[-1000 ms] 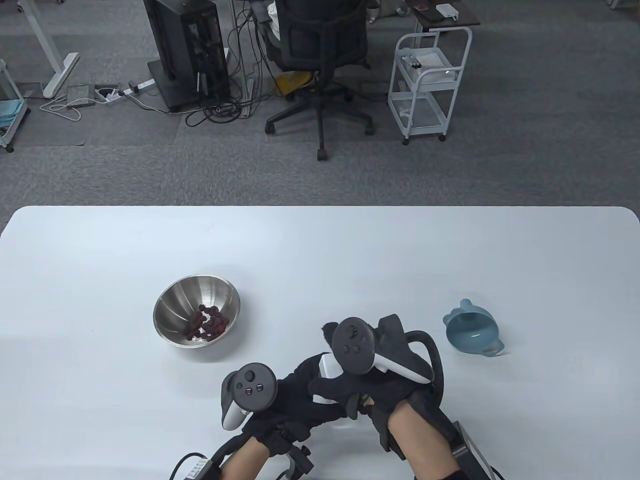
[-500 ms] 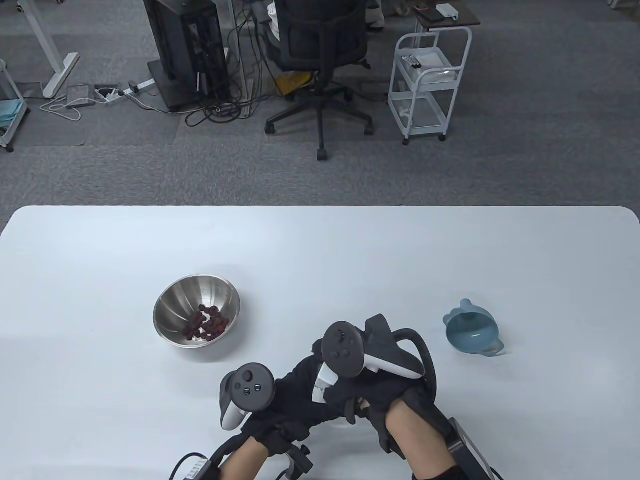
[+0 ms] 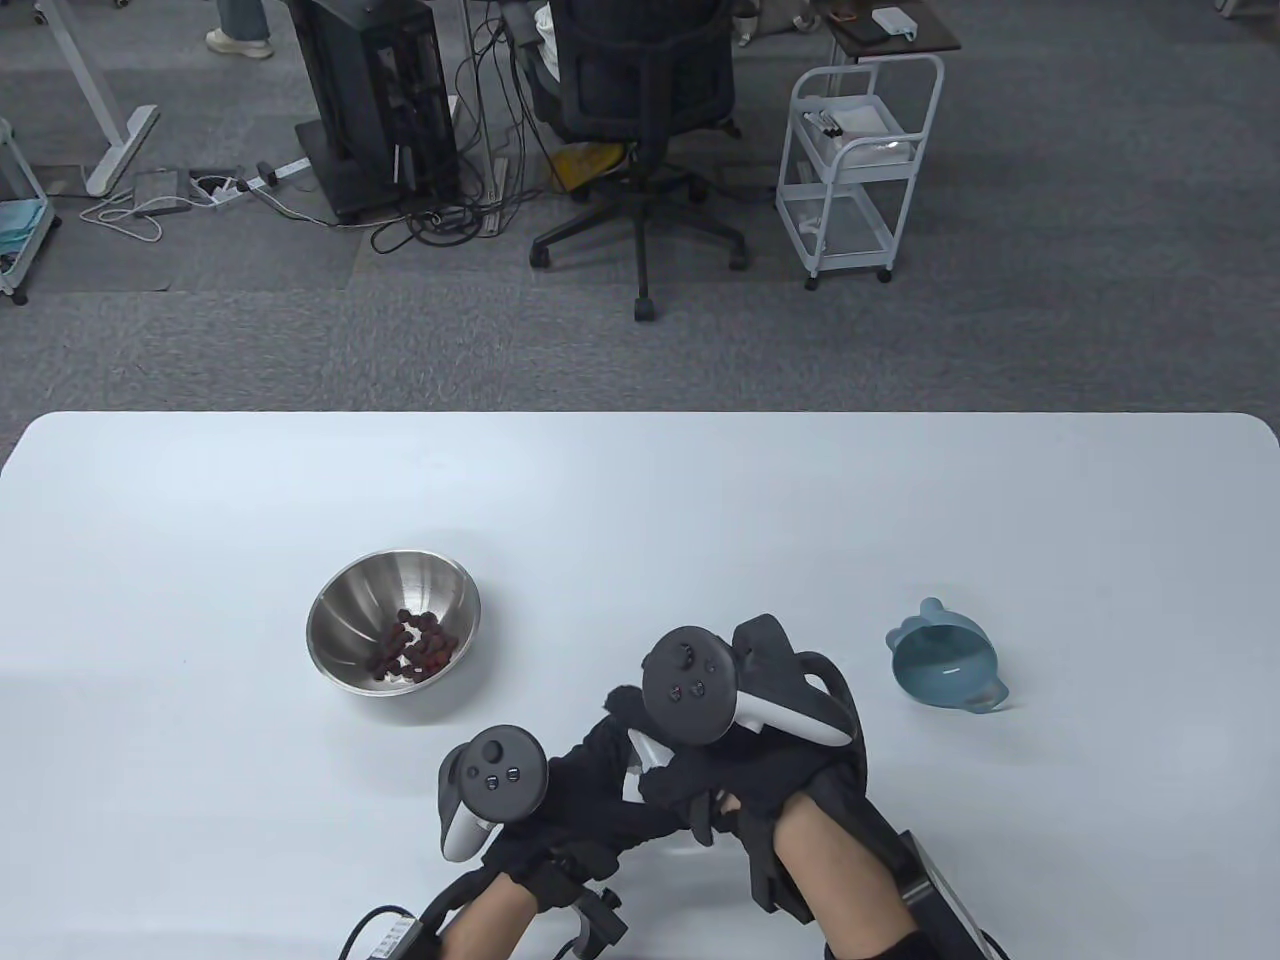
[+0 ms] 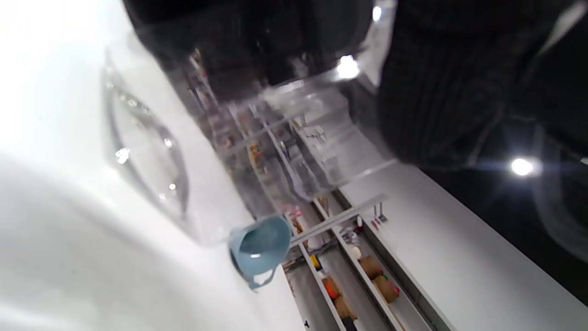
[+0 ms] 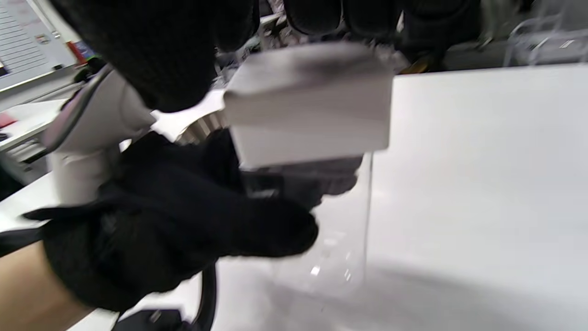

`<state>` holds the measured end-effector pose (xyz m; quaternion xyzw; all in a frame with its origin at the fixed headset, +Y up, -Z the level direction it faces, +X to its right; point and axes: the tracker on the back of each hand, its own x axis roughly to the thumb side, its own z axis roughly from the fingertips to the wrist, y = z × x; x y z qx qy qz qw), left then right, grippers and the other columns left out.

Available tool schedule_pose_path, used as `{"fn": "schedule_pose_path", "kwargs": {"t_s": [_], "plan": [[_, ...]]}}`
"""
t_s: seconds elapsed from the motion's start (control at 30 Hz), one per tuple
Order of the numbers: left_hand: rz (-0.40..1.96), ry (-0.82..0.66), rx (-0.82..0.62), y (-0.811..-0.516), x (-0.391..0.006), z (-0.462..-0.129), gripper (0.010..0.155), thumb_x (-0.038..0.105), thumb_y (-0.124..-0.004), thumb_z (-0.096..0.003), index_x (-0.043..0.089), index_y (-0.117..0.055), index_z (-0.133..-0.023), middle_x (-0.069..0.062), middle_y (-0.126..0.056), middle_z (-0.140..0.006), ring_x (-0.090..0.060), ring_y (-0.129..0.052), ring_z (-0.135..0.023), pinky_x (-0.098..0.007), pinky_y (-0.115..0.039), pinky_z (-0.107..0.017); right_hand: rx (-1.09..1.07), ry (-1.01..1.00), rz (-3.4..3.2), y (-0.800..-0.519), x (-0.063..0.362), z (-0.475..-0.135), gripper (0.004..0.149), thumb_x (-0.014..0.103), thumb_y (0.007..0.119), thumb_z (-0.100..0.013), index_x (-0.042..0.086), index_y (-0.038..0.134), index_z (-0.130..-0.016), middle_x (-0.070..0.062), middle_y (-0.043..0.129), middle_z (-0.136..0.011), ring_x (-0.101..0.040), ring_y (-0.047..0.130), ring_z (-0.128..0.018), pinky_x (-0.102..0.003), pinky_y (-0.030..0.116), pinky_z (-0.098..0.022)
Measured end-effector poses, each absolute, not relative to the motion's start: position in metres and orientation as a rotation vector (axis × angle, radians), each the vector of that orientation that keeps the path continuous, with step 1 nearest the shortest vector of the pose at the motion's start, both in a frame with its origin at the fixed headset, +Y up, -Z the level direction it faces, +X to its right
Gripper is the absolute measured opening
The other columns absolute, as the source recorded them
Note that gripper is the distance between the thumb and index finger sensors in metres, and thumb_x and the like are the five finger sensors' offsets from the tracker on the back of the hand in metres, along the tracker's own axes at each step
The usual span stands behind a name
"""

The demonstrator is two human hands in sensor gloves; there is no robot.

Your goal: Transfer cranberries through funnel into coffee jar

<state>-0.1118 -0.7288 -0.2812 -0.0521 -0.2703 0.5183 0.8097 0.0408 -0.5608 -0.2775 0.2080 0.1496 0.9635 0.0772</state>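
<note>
Cranberries (image 3: 415, 645) sit in the shiny round metal bowl (image 3: 345, 625) left of the desk's (image 3: 640, 500) middle, and the smooth blue funnel (image 3: 945, 662) lies alone toward the right edge — nothing is poured yet. Near the front edge, both hands hold the jar.

Left wrist view: the left hand (image 4: 285, 41) grips the clear jar (image 4: 257, 133).

Right wrist view: the right hand (image 5: 358, 18) grips the white lid (image 5: 308, 99) — probably opening it.

No legible text, label, brand or number is being shown; the wall sheet (image 5: 20, 43) is being blurred beyond reading.
</note>
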Motion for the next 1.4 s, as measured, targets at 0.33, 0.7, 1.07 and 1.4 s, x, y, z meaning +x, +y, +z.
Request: {"fn": "schedule_pose_path", "kwargs": {"t_s": [0.33, 0.7, 1.07, 1.4], "plan": [[1.097, -0.576, -0.118, -0.729, -0.11, -0.281, 0.09, 0.054, -0.095, -0.038, 0.02, -0.05, -0.107, -0.009, -0.06, -0.113, -0.036, -0.078, -0.102, -0.055, -0.064, -0.075, 0.049, 0.49, 3.251, -0.568, 0.028, -0.284, 0.104, 0.082, 0.061, -0.034, 0.007, 0.053, -0.106, -0.027, 0.081, -0.1, -0.035, 0.104, -0.057, -0.045, 0.084, -0.038], [1.088, -0.556, -0.123, -0.732, -0.111, -0.283, 0.089, 0.053, -0.096, -0.0379, 0.02, -0.05, -0.107, -0.009, -0.06, -0.113, -0.036, -0.078, -0.102, -0.055, -0.064, -0.075, 0.377, 0.617, 3.138, -0.585, 0.027, -0.288, 0.079, 0.059, 0.086, -0.042, 0.032, 0.051, -0.108, -0.017, 0.071, -0.106, -0.036, 0.097, -0.064, -0.045, 0.081, -0.043], [1.07, -0.597, -0.133, -0.73, -0.107, -0.281, 0.09, 0.053, -0.096, -0.0376, 0.021, -0.05, -0.107, -0.008, -0.06, -0.113, -0.036, -0.078, -0.103, -0.055, -0.064, -0.075, 0.719, 0.597, 2.91, -0.562, 0.046, -0.277, 0.075, 0.029, 0.101, -0.038, 0.04, 0.059, -0.1, -0.011, 0.049, -0.116, -0.052, 0.07, -0.089, -0.054, 0.065, -0.059], [1.104, -0.546, -0.116, -0.732, -0.114, -0.283, 0.09, 0.054, -0.095, -0.0388, 0.02, -0.048, -0.108, -0.009, -0.059, -0.114, -0.036, -0.076, -0.103, -0.055, -0.063, -0.075, 0.298, 0.353, 3.047, -0.587, 0.11, -0.275, 0.08, 0.041, 0.093, -0.041, 0.033, 0.047, -0.106, -0.013, 0.054, -0.115, -0.049, 0.08, -0.083, -0.051, 0.071, -0.053]]}}
